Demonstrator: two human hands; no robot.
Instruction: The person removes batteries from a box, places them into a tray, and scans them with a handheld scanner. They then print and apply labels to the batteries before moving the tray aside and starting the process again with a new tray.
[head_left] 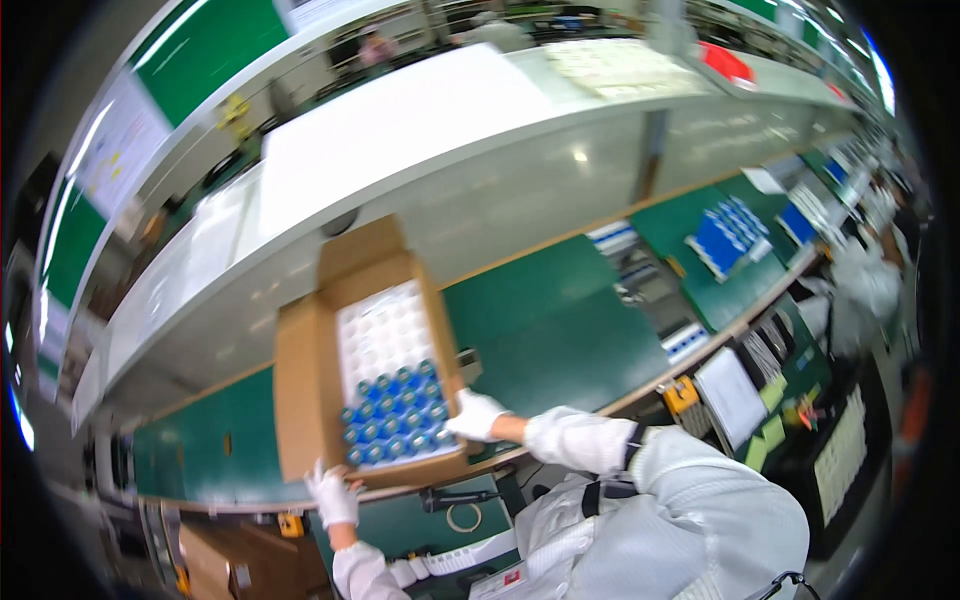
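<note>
An open cardboard box [300,385] stands at a slant on the green bench top, near its front edge. Inside it is a white tray [380,325] with round pockets; blue cylindrical cells [395,420] with metallic ends fill the nearer part. My left hand [333,497], in a white glove with some fingertips bare, grips the near left corner of the box. Across from it, my gloved right hand [477,415] is closed on the right wall, its fingertips reaching over the rim beside the cells.
The green bench [540,320] runs from left to right below a white shelf [400,110]. Farther right lie blue trays of cells [728,238]. Below the bench edge are a brown carton [245,560], a black bar-shaped tool [455,498] and a white binder [730,395]. Another person [865,285] sits at the far right.
</note>
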